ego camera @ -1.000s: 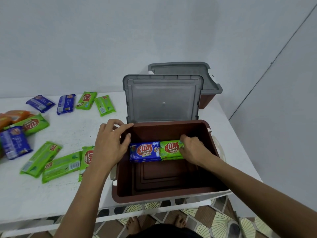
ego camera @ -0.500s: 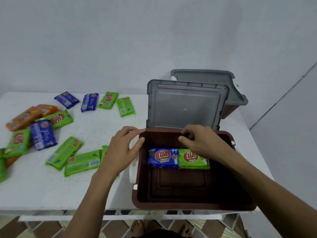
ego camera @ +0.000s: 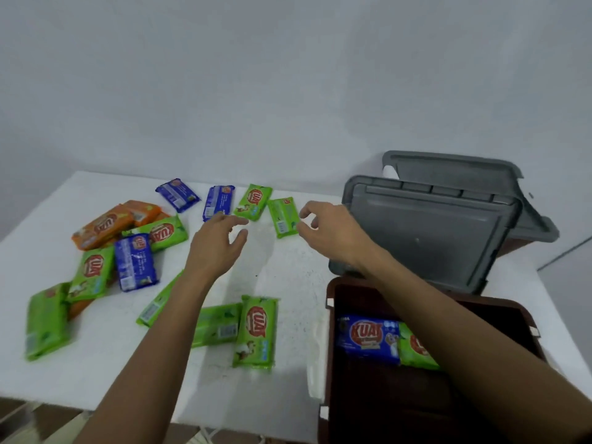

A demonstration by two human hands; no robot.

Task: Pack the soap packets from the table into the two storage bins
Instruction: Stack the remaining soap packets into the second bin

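Fingers (ego camera: 235,221) of the left hand (ego camera: 217,248) were spread and empty, poised over the white bench (ego camera: 288,267) near a blue packet (ego camera: 218,201). The right hand (ego camera: 333,235) had thumb and fingers parted in a loose curl, holding nothing, just beside a green packet (ego camera: 283,217); contact could not be told. Many soap packets lay scattered on the bench. The near bin (ego camera: 330,347), its grey lid (ego camera: 426,235) raised, held only two packets (ego camera: 368,336). The second bin (ego camera: 519,248) stood behind. This looked like an early reach for more packets; next, each hand would need to close on one.
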